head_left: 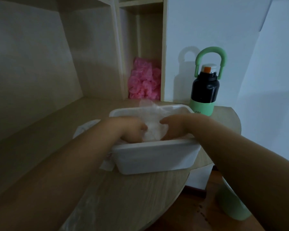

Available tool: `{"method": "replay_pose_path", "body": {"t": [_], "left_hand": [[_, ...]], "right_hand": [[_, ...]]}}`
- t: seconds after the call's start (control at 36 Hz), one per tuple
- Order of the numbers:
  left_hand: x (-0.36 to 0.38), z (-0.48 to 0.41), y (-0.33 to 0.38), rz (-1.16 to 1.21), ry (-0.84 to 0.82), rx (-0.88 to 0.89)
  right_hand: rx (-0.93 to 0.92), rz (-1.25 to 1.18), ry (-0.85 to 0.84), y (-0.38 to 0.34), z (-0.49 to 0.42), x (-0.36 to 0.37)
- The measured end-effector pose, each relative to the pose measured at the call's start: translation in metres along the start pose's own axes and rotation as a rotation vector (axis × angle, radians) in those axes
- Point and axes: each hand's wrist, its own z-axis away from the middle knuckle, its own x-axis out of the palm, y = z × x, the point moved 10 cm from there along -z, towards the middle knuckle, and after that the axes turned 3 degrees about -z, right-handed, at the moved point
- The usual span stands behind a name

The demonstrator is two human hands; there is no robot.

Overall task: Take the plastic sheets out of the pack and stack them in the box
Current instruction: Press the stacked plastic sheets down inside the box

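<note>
Fingers (144,127) of left hand (132,130) and right hand (174,129) curl around crumpled plastic sheets (153,132) inside white box (157,157) on counter (140,197); pack (105,166) lies against the box's left side.

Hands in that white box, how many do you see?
2. The left hand is at the left of the white box, the right hand at its right; both are on the plastic sheets inside.
</note>
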Motion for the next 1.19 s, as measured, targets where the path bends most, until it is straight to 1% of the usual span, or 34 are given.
{"method": "replay_pose_path", "body": {"t": [0.08,0.17,0.22,0.28,0.39,0.47,0.53,0.58,0.64,0.81,0.92,1.0,1.06,1.14,1.19], "left_hand": [[0.013,-0.004,0.007,-0.055,-0.114,0.010],[0.021,-0.004,0.013,-0.036,-0.186,0.017],[0.023,-0.002,0.014,-0.007,-0.196,0.013],[0.018,0.000,0.013,0.014,-0.153,0.016],[-0.006,0.015,0.006,0.087,0.019,0.030],[-0.030,0.036,-0.003,0.259,0.184,0.033],[-0.048,0.058,-0.011,0.370,0.334,0.044],[-0.061,0.079,-0.020,0.419,0.464,0.043],[-0.064,0.099,-0.030,0.487,0.560,0.046],[-0.047,0.155,-0.062,0.606,0.754,-0.002],[-0.021,0.185,-0.085,0.697,0.839,-0.050],[0.022,0.201,-0.110,0.796,0.825,-0.142],[0.057,0.204,-0.123,0.853,0.744,-0.216],[0.110,0.203,-0.123,0.874,0.518,-0.322],[0.133,0.200,-0.114,0.830,0.393,-0.319]], "right_hand": [[-0.002,0.135,-0.109,-0.005,0.000,0.013],[0.010,0.189,-0.169,-0.005,0.003,0.021],[0.027,0.173,-0.176,-0.003,0.005,0.022],[0.033,0.120,-0.141,-0.003,0.009,0.017],[-0.001,0.039,0.012,-0.007,0.016,-0.002],[-0.008,-0.030,0.218,-0.010,0.027,-0.029],[-0.031,-0.094,0.348,-0.016,0.039,-0.044],[-0.066,-0.194,0.469,-0.023,0.050,-0.055],[-0.105,-0.260,0.580,-0.036,0.062,-0.063],[-0.266,-0.450,0.820,-0.095,0.097,-0.065],[-0.394,-0.542,0.921,-0.137,0.123,-0.052],[-0.448,-0.601,0.882,-0.170,0.129,-0.024],[-0.426,-0.600,0.782,-0.184,0.116,0.003],[-0.312,-0.601,0.494,-0.193,0.082,0.058],[-0.210,-0.632,0.285,-0.191,0.066,0.097]]}}
